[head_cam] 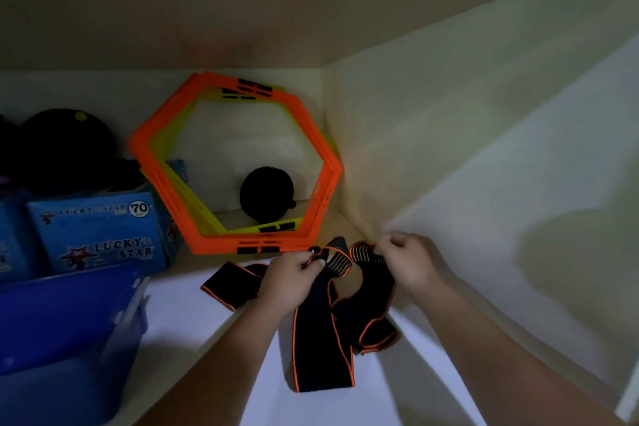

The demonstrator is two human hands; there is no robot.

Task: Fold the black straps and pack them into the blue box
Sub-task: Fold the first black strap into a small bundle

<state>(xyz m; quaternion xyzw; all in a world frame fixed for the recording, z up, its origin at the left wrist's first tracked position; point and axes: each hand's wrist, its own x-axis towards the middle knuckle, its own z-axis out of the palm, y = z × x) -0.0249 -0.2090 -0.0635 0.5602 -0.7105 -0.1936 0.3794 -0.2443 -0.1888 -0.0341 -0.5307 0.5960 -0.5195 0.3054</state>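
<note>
Black fabric straps (323, 332) edged in orange, striped orange-and-black at the ends. Behind them, orange and yellow hexagonal plastic frames (238, 162). Left of those, blue cardboard cartons (100, 235) printed with stars.

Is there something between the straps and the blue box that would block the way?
Nothing visible does. Both hands, left and right, hold the straps on the shelf; the blue box stands open to their left, with bare shelf between.

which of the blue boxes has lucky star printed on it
The cardboard box at left, behind the plain blue plastic bin; it shows star logos and a 70 badge, the bin has no print.
</note>
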